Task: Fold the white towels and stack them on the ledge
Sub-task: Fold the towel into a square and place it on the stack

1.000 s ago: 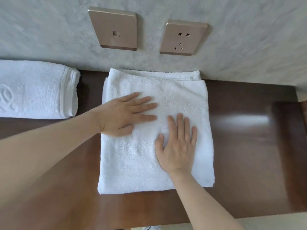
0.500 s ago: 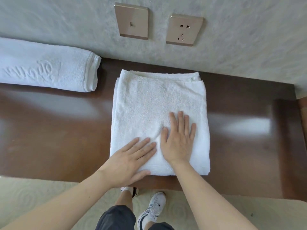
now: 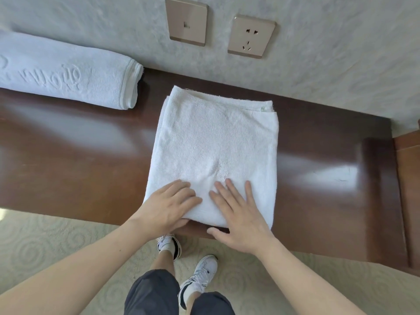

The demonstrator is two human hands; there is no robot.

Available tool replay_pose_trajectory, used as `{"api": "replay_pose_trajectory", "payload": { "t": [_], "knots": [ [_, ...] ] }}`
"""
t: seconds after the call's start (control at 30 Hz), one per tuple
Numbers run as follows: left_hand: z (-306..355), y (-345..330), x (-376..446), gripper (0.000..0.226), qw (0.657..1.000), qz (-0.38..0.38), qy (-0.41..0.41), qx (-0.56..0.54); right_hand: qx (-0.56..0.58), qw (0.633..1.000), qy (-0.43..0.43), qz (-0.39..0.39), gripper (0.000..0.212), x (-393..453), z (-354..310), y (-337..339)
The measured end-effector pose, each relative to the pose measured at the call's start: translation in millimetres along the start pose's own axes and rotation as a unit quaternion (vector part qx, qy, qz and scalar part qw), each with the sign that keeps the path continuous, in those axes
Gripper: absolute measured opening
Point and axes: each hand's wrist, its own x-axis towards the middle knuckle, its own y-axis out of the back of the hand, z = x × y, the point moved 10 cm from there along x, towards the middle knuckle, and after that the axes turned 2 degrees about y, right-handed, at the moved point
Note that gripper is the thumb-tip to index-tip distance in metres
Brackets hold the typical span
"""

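Nearest, below both wrists, lie pale patterned floor (image 3: 45, 251), two white shoes (image 3: 200, 272) and dark shorts (image 3: 156, 294); both forearms are cut off by the bottom of the frame.

The left hand (image 3: 169, 204) lies on the near left corner of the folded towel (image 3: 216, 151), fingers fairly straight and close together on top, thumb at the near edge; whether the thumb tucks under the cloth is hard to tell. The right hand (image 3: 241, 214) lies flat beside it, fingers spread on the near edge of the towel, thumb sticking out over the ledge (image 3: 79, 169) in front of the cloth. Neither hand grips anything; both press or rest on the towel.

The towel's near edge sits just inside the ledge's front lip, under the palms. Outward from the right hand the dark glossy wood runs bare to its end, where a lower brown surface (image 3: 409, 178) is cut off by the frame. Outward from the left hand there is bare wood too.

Beyond the fingertips the towel reaches almost to the wall (image 3: 329, 64), its layers showing uneven at the far edge, with a small tag at the far right corner too small to make out.

Far left of the left hand, a rolled towel (image 3: 68, 71) with embossed script lies against the wall, apart from the folded one, and is cut off at the frame's left. Above the fingertips, two metal wall plates: a switch plate (image 3: 186, 21) and a socket (image 3: 251, 36).
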Motion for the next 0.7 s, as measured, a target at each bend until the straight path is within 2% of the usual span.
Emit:
{"api": "replay_pose_trajectory", "payload": {
  "t": [0.03,0.1,0.27,0.33,0.43,0.57,0.7],
  "knots": [
    [0.0,4.8,1.5,0.033,1.000,0.011,-0.001,-0.012,-0.010,1.000,0.003,-0.014,0.087,1.4,-0.1,-1.3],
    [-6.6,13.3,8.2,0.030,0.998,0.008,0.027,-0.051,0.001,0.999,0.001,-0.045,0.085,5.6,2.1,-1.2],
    [-42.3,4.8,25.6,0.036,0.966,-0.171,0.138,-0.135,0.140,0.985,-0.038,-0.095,0.064,17.1,18.1,29.6],
    [-55.1,10.9,34.4,0.035,0.951,-0.196,0.156,-0.181,0.199,0.970,-0.084,-0.110,0.052,20.0,31.8,48.7],
    [-71.1,26.9,52.1,0.029,0.941,-0.223,0.154,-0.202,0.213,0.957,-0.150,-0.127,0.037,29.6,55.6,80.3],
    [-91.7,46.0,77.9,0.027,0.922,-0.256,0.153,-0.247,0.213,0.948,-0.199,-0.126,0.043,45.5,81.9,110.5],
    [-119.0,49.9,103.9,0.028,0.878,-0.296,0.178,-0.332,0.282,0.924,-0.223,-0.131,0.062,66.6,111.0,129.2]
  ]
}}
